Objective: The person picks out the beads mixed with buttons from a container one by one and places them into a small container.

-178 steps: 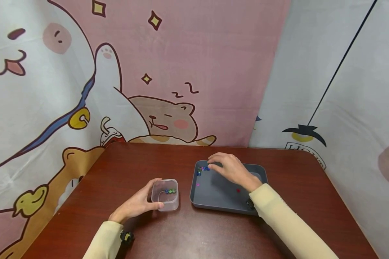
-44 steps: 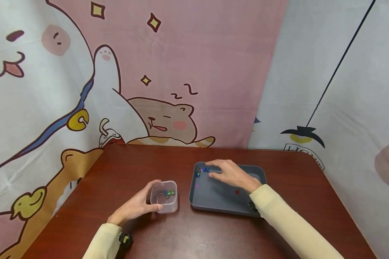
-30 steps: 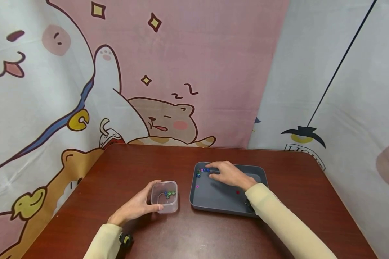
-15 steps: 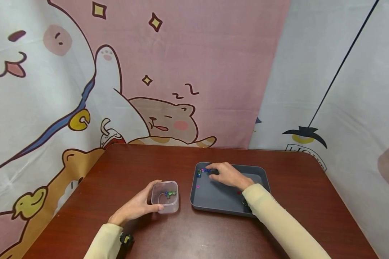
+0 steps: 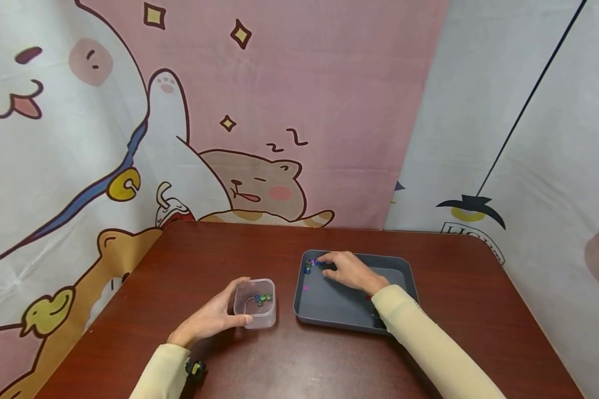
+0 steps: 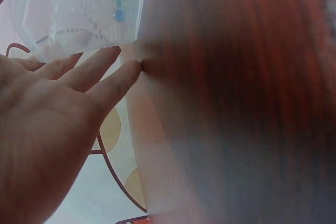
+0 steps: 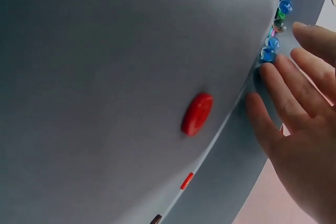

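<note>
My left hand (image 5: 209,318) grips a clear, square plastic container (image 5: 264,319), thumb on the near side and fingers around the far side. Several green and blue marbles (image 5: 262,299) lie inside it. My right hand (image 5: 351,271) is over the far left part of a grey tray (image 5: 329,310). In the right wrist view its fingers are extended, close to a row of marbles (image 7: 268,54) along the tray wall; the thumb stands apart. Whether a fingertip touches the end blue marble cannot be told. More marbles (image 5: 307,270) sit in the tray's far left corner.
A small pink ring (image 5: 306,287) lies near the tray's left side. A red oblong piece (image 7: 197,114) is on the tray floor, with a smaller red piece (image 7: 187,181) by its wall. The brown table (image 5: 279,360) meets a printed cloth (image 5: 329,111) behind.
My right hand has come slightly lower and closer to the marbles in the tray. The container's marbles changed from a row to a cluster, then stayed. My left hand keeps its grip.
</note>
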Available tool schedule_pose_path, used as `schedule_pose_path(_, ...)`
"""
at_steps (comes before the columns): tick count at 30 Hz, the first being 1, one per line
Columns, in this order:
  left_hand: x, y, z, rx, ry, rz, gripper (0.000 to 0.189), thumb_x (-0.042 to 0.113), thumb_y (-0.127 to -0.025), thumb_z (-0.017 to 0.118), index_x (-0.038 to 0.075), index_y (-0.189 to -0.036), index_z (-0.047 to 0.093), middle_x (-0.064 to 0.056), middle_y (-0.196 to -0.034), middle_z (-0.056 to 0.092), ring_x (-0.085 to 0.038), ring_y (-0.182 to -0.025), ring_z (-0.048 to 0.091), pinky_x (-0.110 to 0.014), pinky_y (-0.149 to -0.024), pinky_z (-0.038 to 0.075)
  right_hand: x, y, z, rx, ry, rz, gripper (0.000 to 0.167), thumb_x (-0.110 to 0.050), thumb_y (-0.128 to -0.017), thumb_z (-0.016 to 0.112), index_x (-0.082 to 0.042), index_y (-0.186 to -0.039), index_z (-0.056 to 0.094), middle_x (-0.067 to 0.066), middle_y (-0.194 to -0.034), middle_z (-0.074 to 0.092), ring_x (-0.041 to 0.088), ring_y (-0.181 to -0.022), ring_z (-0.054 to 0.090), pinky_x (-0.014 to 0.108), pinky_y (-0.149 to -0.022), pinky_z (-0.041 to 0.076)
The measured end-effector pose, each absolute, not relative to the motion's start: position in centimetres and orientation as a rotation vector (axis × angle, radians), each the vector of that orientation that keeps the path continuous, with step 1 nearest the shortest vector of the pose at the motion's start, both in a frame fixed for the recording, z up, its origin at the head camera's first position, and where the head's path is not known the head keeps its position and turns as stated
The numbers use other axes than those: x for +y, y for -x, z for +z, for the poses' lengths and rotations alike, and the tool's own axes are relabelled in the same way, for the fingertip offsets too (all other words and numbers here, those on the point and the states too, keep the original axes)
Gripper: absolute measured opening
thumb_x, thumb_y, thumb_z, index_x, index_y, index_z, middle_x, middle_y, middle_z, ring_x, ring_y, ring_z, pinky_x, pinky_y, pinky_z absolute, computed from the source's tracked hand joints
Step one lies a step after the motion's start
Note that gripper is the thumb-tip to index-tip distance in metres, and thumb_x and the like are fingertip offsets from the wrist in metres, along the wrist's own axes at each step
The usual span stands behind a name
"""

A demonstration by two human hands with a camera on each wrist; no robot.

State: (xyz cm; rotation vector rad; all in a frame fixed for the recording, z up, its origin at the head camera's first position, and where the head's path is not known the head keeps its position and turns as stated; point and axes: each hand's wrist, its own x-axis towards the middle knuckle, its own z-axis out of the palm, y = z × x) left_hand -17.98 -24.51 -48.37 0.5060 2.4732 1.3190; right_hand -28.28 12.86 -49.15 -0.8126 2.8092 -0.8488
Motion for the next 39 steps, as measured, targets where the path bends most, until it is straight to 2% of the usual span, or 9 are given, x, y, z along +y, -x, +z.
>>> schedule_pose_path(6, -24.5, 17.98, -48.31, 2.479, -0.518, 1.315, 0.088, 0.034, -0.088, 0.084, 0.017, -0.156, 0.031, -0.014, -0.14, 0.055, -0.028, -0.118, 0.058, -0.035, -0.097, 0.046, 12.93, 28.39, -49.22, 2.823, 0.849, -0.785, 0.039, -0.017, -0.098, 0.074, -0.009, -0.135, 0.068, 0.01, -0.137, 0.065, 0.027, -0.127, 0.061, 0.048, -0.106, 0.047)
schedule_pose_path(10, -24.49, 17.98, -48.25, 2.483, -0.527, 1.313, 0.09, 0.033, -0.087, 0.085, 0.016, -0.157, 0.031, -0.013, -0.141, 0.054, -0.028, -0.12, 0.058, -0.04, -0.099, 0.044, 12.97, 28.31, -49.21, 2.825, 0.886, -0.723, 0.037, -0.016, -0.098, 0.074, -0.008, -0.133, 0.07, 0.011, -0.136, 0.065, 0.028, -0.128, 0.059, 0.049, -0.107, 0.045)
schedule_pose_path(17, -24.45, 17.87, -48.1, 2.483, -0.533, 1.316, 0.088, 0.032, -0.087, 0.085, 0.018, -0.156, 0.032, -0.012, -0.141, 0.054, -0.027, -0.12, 0.057, -0.045, -0.1, 0.043, 12.98, 28.17, -49.2, 2.839, 0.889, -0.707, 0.035, -0.017, -0.097, 0.075, -0.009, -0.131, 0.072, 0.008, -0.13, 0.068, 0.025, -0.122, 0.063, 0.048, -0.104, 0.048)
schedule_pose_path(24, -24.53, 17.85, -48.22, 2.495, -0.545, 1.308, 0.088, 0.031, -0.087, 0.085, 0.017, -0.156, 0.032, -0.013, -0.14, 0.055, -0.027, -0.12, 0.057, -0.044, -0.099, 0.043, 12.96, 27.98, -49.14, 2.859, 0.881, -0.698, 0.034, -0.018, -0.096, 0.077, -0.011, -0.128, 0.074, 0.006, -0.128, 0.069, 0.024, -0.119, 0.064, 0.047, -0.102, 0.049)
schedule_pose_path(30, -24.46, 17.81, -48.08, 2.485, -0.547, 1.311, 0.09, 0.031, -0.087, 0.085, 0.015, -0.157, 0.031, -0.013, -0.14, 0.055, -0.028, -0.12, 0.057, -0.041, -0.1, 0.043, 12.9, 27.93, -49.17, 2.88, 0.896, -0.681, 0.027, -0.016, -0.094, 0.078, -0.012, -0.121, 0.078, 0.006, -0.124, 0.069, 0.024, -0.115, 0.065, 0.048, -0.099, 0.051)
schedule_pose_path(39, -24.45, 17.8, -47.99, 2.469, -0.534, 1.322, 0.089, 0.03, -0.088, 0.084, 0.015, -0.157, 0.03, -0.015, -0.14, 0.055, -0.028, -0.119, 0.057, -0.043, -0.098, 0.045, 12.94, 27.89, -49.14, 2.891, 0.936, -0.706, 0.019, -0.015, -0.094, 0.078, -0.012, -0.113, 0.08, 0.004, -0.119, 0.07, 0.024, -0.112, 0.066, 0.048, -0.097, 0.051)
